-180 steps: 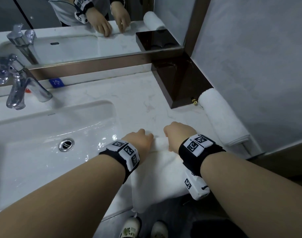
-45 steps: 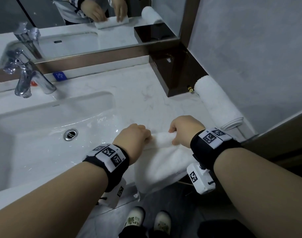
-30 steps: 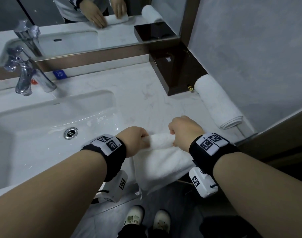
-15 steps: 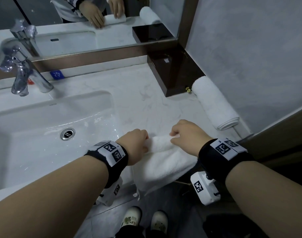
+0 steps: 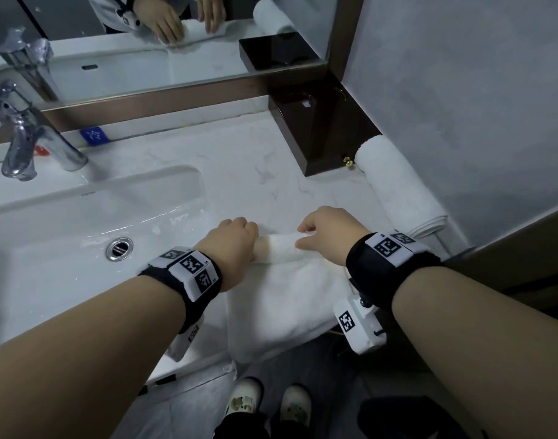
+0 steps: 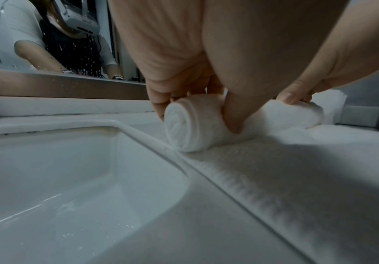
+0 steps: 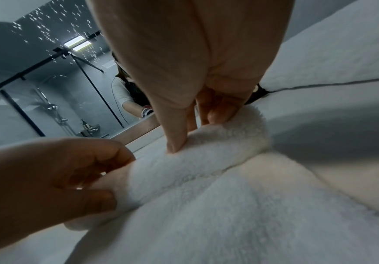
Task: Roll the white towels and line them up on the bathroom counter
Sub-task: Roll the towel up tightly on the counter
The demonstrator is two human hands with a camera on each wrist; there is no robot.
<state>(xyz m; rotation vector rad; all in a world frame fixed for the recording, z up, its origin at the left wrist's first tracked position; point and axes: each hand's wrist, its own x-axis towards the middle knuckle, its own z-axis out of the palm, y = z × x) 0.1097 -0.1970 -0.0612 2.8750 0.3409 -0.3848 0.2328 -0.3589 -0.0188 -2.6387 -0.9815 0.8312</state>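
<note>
I am rolling the white towel (image 5: 284, 280) toward myself, and the roll (image 6: 195, 123) under my fingers is getting thicker than it was a moment ago, with less flat cloth lying between my wrists. My left hand (image 5: 231, 248) is curling round the roll's left end, thumb pressing its near side. My right hand (image 5: 326, 234) has just shifted from a closed fist to a lighter pinch on the roll's top, re-gripping for the next turn. The loose tail is hanging past the counter (image 5: 239, 166) edge below my wrists. The finished towel (image 5: 398, 188) is lying beyond my right hand, against the wall, so this one is probably lining up beside it once rolled.
</note>
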